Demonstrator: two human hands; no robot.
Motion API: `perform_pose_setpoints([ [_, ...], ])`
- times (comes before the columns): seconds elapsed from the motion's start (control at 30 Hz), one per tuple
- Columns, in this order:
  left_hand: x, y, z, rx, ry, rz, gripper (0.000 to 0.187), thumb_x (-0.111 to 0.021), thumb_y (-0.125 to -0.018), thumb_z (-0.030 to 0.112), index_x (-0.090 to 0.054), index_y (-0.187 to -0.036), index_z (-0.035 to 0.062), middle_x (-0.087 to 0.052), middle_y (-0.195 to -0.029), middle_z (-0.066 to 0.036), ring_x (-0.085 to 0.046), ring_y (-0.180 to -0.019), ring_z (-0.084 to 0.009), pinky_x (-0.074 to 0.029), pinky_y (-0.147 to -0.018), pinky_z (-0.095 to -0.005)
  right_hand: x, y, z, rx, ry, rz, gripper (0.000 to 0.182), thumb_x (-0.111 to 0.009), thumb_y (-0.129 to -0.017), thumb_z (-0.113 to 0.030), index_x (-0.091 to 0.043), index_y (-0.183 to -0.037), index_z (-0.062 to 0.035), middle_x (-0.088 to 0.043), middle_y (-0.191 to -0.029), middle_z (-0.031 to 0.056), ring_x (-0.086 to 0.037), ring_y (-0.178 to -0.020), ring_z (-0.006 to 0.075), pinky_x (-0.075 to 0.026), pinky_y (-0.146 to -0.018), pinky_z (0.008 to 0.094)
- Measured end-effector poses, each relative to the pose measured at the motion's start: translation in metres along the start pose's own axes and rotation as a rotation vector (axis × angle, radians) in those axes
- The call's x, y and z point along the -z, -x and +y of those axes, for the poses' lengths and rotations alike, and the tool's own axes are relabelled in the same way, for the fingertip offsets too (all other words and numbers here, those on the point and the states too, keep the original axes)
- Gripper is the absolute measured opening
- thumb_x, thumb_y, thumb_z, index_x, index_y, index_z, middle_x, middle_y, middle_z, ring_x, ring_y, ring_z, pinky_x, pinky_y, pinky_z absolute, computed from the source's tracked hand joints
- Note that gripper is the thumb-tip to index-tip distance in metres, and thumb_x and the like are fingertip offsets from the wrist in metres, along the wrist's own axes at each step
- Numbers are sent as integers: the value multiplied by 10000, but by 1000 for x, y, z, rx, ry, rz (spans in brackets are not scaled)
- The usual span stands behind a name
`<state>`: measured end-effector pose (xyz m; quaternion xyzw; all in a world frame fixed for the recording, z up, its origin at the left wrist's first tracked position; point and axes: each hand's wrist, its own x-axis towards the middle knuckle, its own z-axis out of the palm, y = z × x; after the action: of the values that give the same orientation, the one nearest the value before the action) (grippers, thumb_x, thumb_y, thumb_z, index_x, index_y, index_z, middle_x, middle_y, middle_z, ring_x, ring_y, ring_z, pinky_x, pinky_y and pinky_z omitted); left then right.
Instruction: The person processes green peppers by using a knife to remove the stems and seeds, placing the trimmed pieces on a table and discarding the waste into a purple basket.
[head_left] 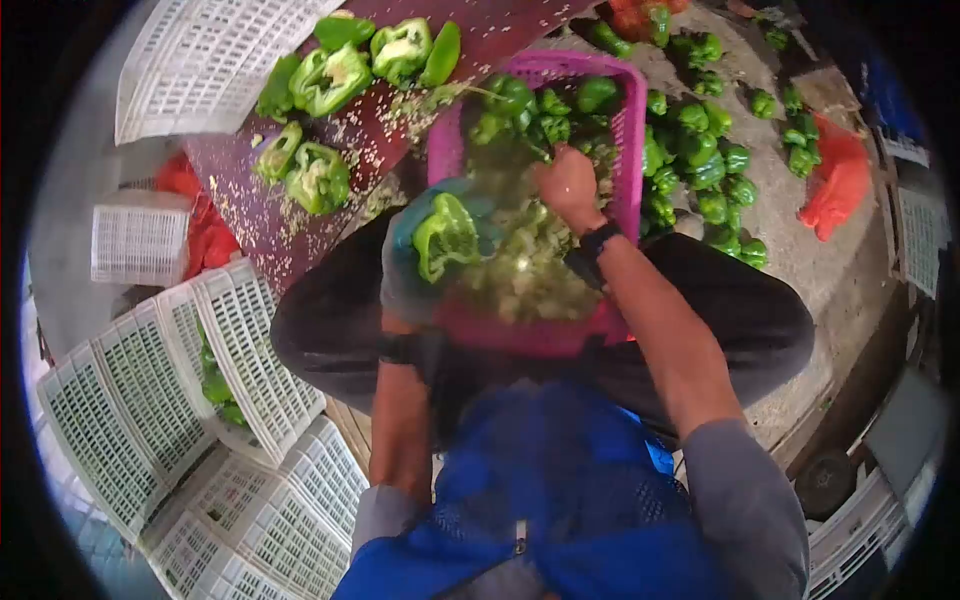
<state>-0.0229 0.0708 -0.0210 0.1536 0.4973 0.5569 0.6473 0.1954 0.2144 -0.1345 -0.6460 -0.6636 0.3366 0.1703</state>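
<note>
My left hand, in a grey and teal glove, holds a cut green bell pepper with its pale hollow inside facing up. Beside it, over the pink basket, my bare right hand is closed. Whatever its fingers grip, if anything, is hidden from the camera. Pale green pepper cores and scraps fill the near part of the basket between my legs. Whole green peppers lie at its far end. A wristband sits on my right wrist.
Seed-strewn dark red sheeting at upper left carries several opened peppers. Many whole peppers lie on the concrete floor at right, near a red mesh bag. White plastic crates stand at left; another white crate is at the top.
</note>
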Motion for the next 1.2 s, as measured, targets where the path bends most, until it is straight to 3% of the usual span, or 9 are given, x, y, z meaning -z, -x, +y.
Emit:
perform_pose_setpoints([
  [0.13,21,11,-28,-67,197,22,527,-725,-1010,174,-545,-1490,50,-617,-1495,-239,-709,-1205,-343,-619,-1020,-505,-46,-25,10,-111,70,-61,309,-786,-840,-261,-785,-946,29,-767,-981,306,-752,-960,500,-611,-846,553],
  [0.27,-25,16,7,70,449,-40,474,-700,-1007,144,-615,-1464,53,-704,-1368,-210,-731,-1158,-300,-616,-971,-433,-69,-35,33,-118,82,-88,271,-775,-834,-242,-804,-893,20,-770,-929,299,-764,-923,486,-623,-834,531],
  [0.4,-21,-15,-23,-55,-489,278,407,-641,-1014,143,-699,-1395,12,-780,-1167,-172,-741,-1034,-242,-586,-883,-344,-64,-27,33,-113,21,11,247,-734,-847,-187,-795,-943,32,-767,-909,296,-760,-904,487,-618,-813,519],
  [0.6,-13,-6,-36,106,-217,241,354,-642,-1075,156,-668,-1400,17,-764,-1060,-82,-732,-865,-160,-602,-726,-311,9,36,-19,-44,-439,-28,253,-712,-918,-145,-772,-1106,12,-735,-797,250,-731,-710,403,-558,-679,485],
  [0.77,9,-9,-67,-287,-657,27,352,-645,-1106,229,-668,-1390,21,-753,-1043,-70,-747,-887,-157,-618,-730,-327,59,79,-60,297,-383,-39,212,-686,-914,-66,-787,-1101,-64,-724,-809,223,-689,-667,381,-539,-649,439],
  [0.87,-11,9,-53,-536,-781,-60,428,-723,-917,47,-693,-1339,-13,-751,-1065,-148,-759,-864,-247,-609,-743,-325,82,104,-75,445,-374,-31,225,-681,-876,-12,-774,-1071,-72,-711,-823,213,-715,-763,434,-543,-683,483],
  [0.93,-28,25,-35,-416,-670,-54,399,-722,-917,48,-704,-1310,-22,-754,-1074,-154,-762,-854,-252,-615,-742,-328,90,115,-78,517,-381,-23,229,-680,-864,5,-769,-1063,-65,-716,-841,209,-723,-806,440,-549,-702,487],
  [1.0,-37,42,-22,-4,-410,8,318,-641,-1115,247,-701,-1299,-4,-759,-1067,-88,-761,-861,-171,-639,-728,-340,92,125,-76,577,-365,-29,239,-678,-852,20,-766,-1060,-56,-731,-878,206,-727,-848,442,-556,-721,477],
  [1.2,-8,37,-74,-379,-562,-4,312,-741,-1042,242,-717,-1205,-24,-761,-1004,-104,-772,-766,-209,-668,-722,-363,105,141,-67,345,-424,-187,281,-675,-918,-7,-790,-1169,-56,-776,-998,237,-748,-890,420,-586,-773,427],
])
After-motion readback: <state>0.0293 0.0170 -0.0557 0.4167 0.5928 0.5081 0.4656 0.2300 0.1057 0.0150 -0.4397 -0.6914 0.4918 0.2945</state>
